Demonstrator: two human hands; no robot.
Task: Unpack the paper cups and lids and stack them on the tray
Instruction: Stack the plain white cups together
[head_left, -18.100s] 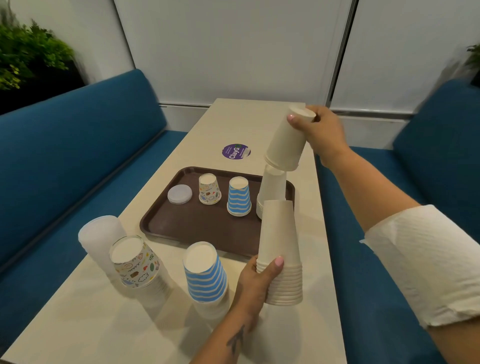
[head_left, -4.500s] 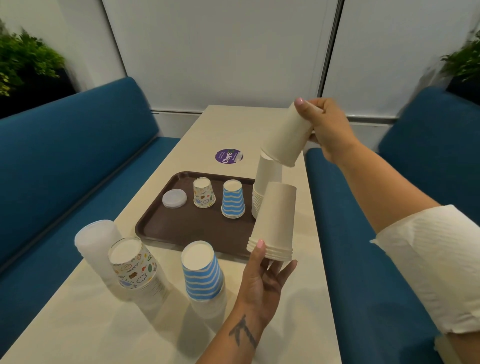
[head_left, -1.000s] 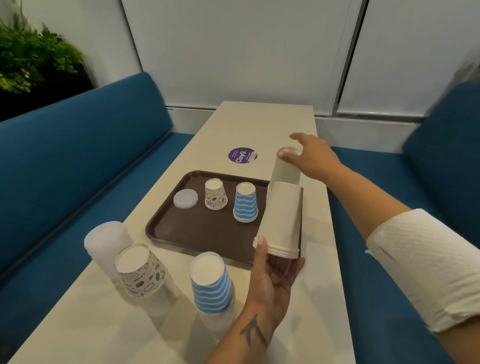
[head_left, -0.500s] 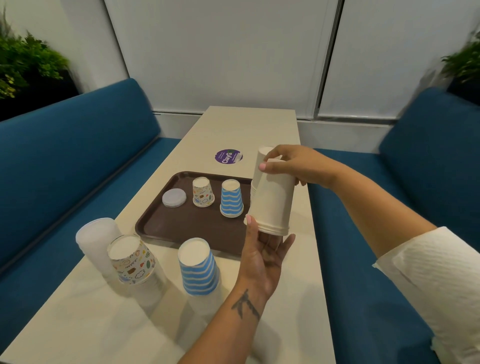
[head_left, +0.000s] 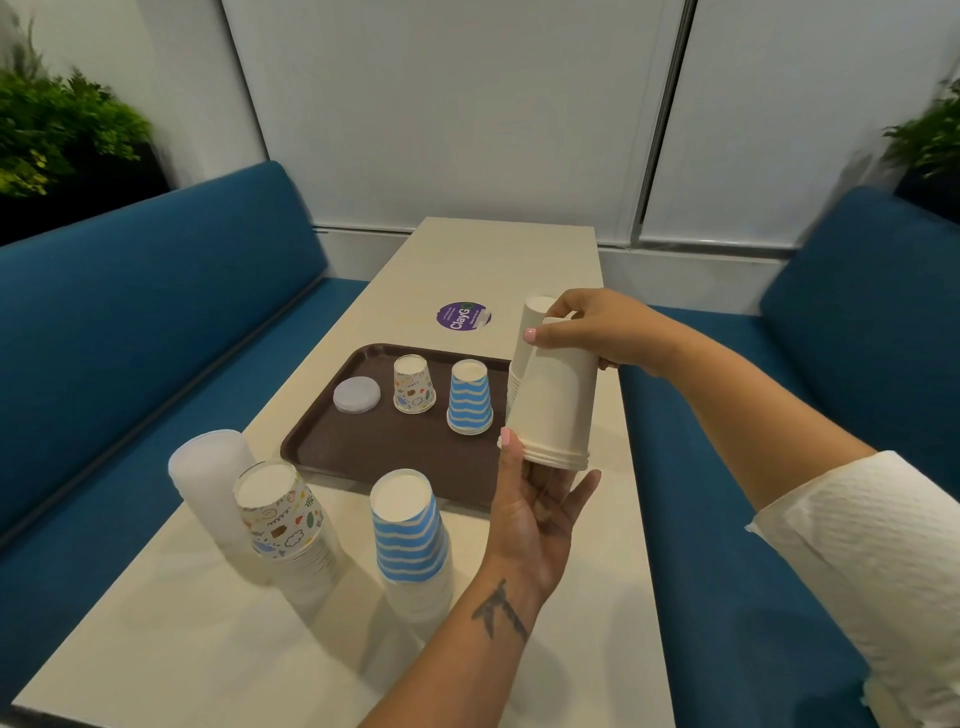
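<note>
Short stack of plain white cups (head_left: 558, 405) held above the table's right edge, gripped on top by the right hand (head_left: 597, 330), rims cupped by the left hand (head_left: 535, 499), brown tray (head_left: 374, 447) just left, beige table (head_left: 498, 265) bare beyond, blue benches (head_left: 130, 312) flanking.

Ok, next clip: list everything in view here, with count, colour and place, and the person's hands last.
tray: one, brown, mid-table
lid: one, pale grey, far left of the tray
patterned cup: one, upside down on the tray
striped cup: blue and white, upside down on the tray
plain cup stack: white, right edge of the tray
held cups: a few nested, white, above the tray's right edge
wrapped lid sleeve: one, translucent, near left of the table
wrapped patterned cups: one sleeve, beside it
wrapped striped cups: one sleeve, near centre
round sticker: purple, beyond the tray
benches: two, blue, either side
plants: green, both corners
left hand: holds the held cups' rims
right hand: grips their top
</note>
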